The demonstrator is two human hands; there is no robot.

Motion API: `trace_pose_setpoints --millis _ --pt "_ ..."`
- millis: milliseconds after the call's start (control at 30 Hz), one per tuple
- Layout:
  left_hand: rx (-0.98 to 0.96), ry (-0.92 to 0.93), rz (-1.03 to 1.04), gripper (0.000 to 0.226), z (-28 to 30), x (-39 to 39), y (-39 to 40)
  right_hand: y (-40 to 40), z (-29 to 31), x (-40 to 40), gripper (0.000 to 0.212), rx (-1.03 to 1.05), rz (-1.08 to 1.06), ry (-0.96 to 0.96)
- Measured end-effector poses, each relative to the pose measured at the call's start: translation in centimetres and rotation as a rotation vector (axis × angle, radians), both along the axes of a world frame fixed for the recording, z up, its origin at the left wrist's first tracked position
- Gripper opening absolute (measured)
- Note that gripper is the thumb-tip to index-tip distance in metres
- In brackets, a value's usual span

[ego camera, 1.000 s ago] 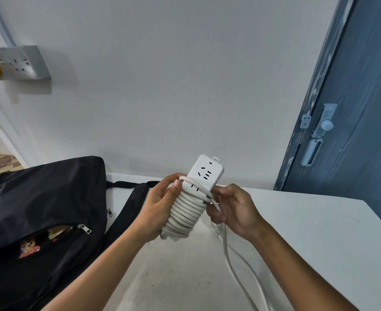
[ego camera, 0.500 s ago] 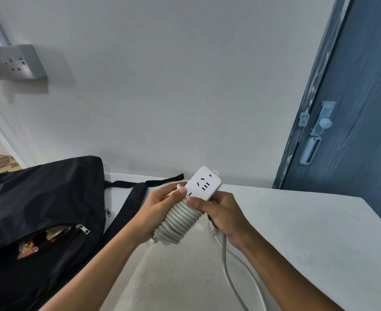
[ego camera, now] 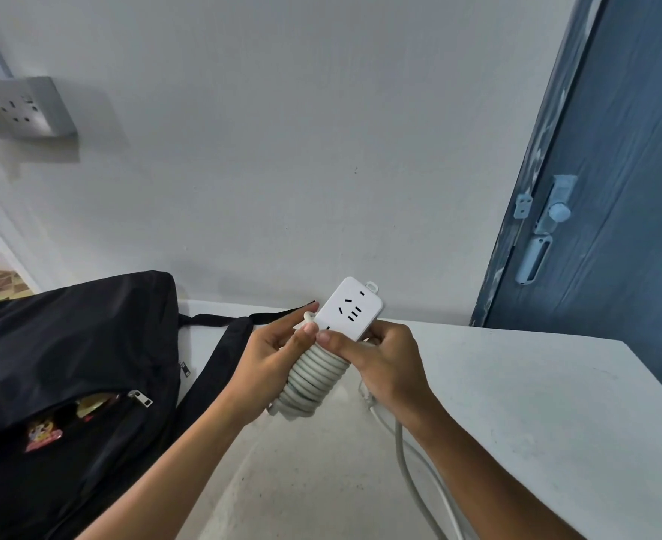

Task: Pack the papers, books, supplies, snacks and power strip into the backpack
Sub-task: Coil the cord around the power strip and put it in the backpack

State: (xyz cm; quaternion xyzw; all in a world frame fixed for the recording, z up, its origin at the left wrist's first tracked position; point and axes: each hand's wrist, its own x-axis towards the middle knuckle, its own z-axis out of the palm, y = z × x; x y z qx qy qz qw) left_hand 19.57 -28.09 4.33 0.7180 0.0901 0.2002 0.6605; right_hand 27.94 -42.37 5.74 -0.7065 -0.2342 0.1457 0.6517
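A: How far along?

B: Snacks (ego camera: 43, 434) show in the one open backpack (ego camera: 68, 368). The one power strip (ego camera: 346, 311) isn't packed; its cord (ego camera: 313, 378) is mostly coiled, some loose below.

A: Hands?

B: Left hand (ego camera: 278, 362) grips the coil, right hand (ego camera: 384, 360) pinches cord against the strip, thumbs nearly touching.

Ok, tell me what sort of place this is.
Probably a plain room in a home or dorm: a white table against a bare wall, a blue door with a latch, and a wall socket.
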Motion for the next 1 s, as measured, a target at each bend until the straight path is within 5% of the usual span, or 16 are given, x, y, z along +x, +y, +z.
trace_pose_setpoints --millis 300,533,733,900,1000 --pt "0.088 -0.061 0.163 0.059 -0.2 0.3 -0.7 -0.3 -0.8 -0.3 0.038 0.073 -0.038 -0.068" --pt "0.116 -0.026 0.090 0.064 -0.7 -0.1 -0.5 -0.5 -0.9 -0.2 0.036 0.123 0.000 -0.060" --pt "0.166 0.016 0.116 0.072 -1.0 -0.4 -0.4 -0.3 -1.3 0.5 0.034 -0.031 -0.033 -0.063" --pt "0.091 -0.020 0.118 0.043 -0.7 -0.4 -0.8 -0.2 -1.0 0.4 0.043 -0.162 -0.067 -0.129" --pt "0.114 -0.021 0.134 0.065 -0.9 -0.4 -0.3 -0.1 -0.3 0.1 0.042 -0.262 -0.082 -0.246"
